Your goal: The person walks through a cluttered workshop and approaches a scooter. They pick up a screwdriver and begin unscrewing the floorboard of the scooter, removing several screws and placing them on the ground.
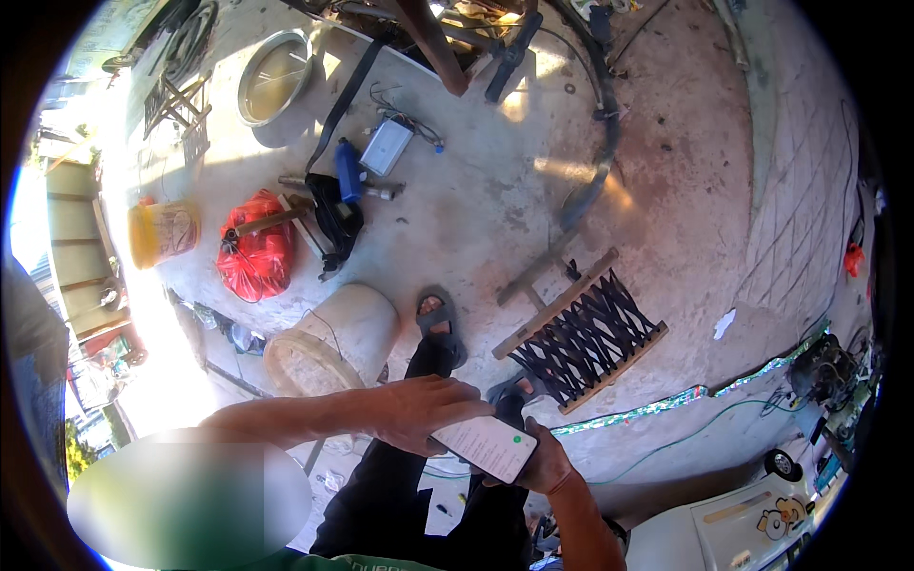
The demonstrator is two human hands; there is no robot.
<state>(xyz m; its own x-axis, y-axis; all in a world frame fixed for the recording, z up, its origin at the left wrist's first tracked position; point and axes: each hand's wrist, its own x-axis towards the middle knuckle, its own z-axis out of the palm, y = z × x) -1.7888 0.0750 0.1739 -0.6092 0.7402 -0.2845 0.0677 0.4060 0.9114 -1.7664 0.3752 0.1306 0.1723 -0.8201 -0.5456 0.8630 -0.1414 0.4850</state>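
Observation:
A smartphone (487, 445) with a lit, mostly white screen lies tilted between my hands, above my dark-trousered legs. My right hand (546, 462) grips its right end, with the thumb along the edge. From the left, my left hand (430, 411) closes over the other end, its fingers bent across the upper edge. Some of those fingers are hidden, as is the phone's underside. Just beyond my hands, a wooden folding stool (586, 338) with a black woven-strap seat stands close to my sandalled feet.
A large pale bucket (357, 328) lies left of my feet. Beyond it are a red plastic bag (257, 249), a blue bottle (348, 171), a silver box (387, 146) with wires and a round basin (274, 78). A yellow bucket (164, 233) stands far left; a white vehicle (728, 523) is lower right.

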